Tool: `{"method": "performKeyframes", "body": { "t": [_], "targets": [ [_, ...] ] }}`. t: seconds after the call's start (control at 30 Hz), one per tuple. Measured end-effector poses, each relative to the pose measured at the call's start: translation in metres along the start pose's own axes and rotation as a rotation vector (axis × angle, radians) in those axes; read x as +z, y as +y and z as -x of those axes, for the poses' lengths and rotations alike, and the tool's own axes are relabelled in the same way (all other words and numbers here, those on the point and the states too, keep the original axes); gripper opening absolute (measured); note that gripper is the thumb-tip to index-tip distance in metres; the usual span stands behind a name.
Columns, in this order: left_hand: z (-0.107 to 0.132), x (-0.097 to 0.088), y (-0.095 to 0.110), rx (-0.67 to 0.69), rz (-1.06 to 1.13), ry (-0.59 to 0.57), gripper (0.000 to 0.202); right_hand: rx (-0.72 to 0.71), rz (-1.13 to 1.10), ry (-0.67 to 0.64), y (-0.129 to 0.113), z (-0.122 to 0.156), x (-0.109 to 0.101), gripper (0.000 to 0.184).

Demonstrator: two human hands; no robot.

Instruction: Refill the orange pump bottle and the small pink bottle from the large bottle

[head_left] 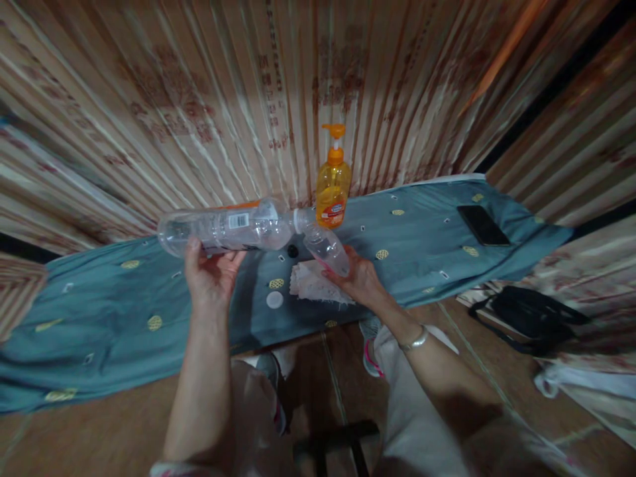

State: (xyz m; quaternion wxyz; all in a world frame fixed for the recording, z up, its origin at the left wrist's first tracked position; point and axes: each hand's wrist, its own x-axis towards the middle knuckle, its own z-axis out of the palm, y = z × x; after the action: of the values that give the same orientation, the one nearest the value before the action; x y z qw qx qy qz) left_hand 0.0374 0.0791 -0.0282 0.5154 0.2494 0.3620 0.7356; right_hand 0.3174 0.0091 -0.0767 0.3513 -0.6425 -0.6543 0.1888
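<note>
My left hand (213, 271) is wrapped under a large clear plastic bottle (238, 225) lying sideways in the air, its neck pointing right. A barcode label shows on its side. In my right hand (355, 275) is a smaller clear bottle (325, 245), tilted, with its upper end at the large bottle's mouth. Whether the two mouths touch, I cannot tell. Just behind stands an upright orange pump bottle (334, 192). Below my hands lie a folded pale cloth (318, 283), a round white cap (274, 300) and a small black cap (293, 251).
A teal patterned cloth (417, 232) covers the long narrow table. At its right end lies a black phone (482, 225). Pleated curtains (223, 99) hang close behind. A black bag (527, 318) sits at lower right, and my legs are under the front edge.
</note>
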Motion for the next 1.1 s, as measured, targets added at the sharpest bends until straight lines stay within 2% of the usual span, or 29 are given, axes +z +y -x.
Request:
{"method": "performKeyframes", "body": {
  "t": [0.23,0.47,0.73,0.97,1.1],
  "targets": [
    [0.002,-0.001,0.006,-0.012,-0.004,0.02,0.039,-0.025,-0.068,-0.032,-0.003,0.0,0.0,0.062],
    [0.014,0.0,0.001,-0.006,-0.013,0.063,0.041,0.031,-0.062,-0.09,-0.007,0.0,0.0,0.065],
    [0.028,0.008,0.002,0.008,0.008,0.119,0.042,0.007,-0.094,-0.052,0.001,-0.001,0.002,0.065],
    [0.029,0.015,0.007,-0.027,0.029,0.163,0.032,0.032,-0.097,-0.079,0.004,-0.002,0.003,0.066],
    [0.028,0.014,0.012,-0.019,0.027,0.139,0.028,0.021,-0.085,-0.109,0.002,-0.002,0.001,0.066]
  ]
}}
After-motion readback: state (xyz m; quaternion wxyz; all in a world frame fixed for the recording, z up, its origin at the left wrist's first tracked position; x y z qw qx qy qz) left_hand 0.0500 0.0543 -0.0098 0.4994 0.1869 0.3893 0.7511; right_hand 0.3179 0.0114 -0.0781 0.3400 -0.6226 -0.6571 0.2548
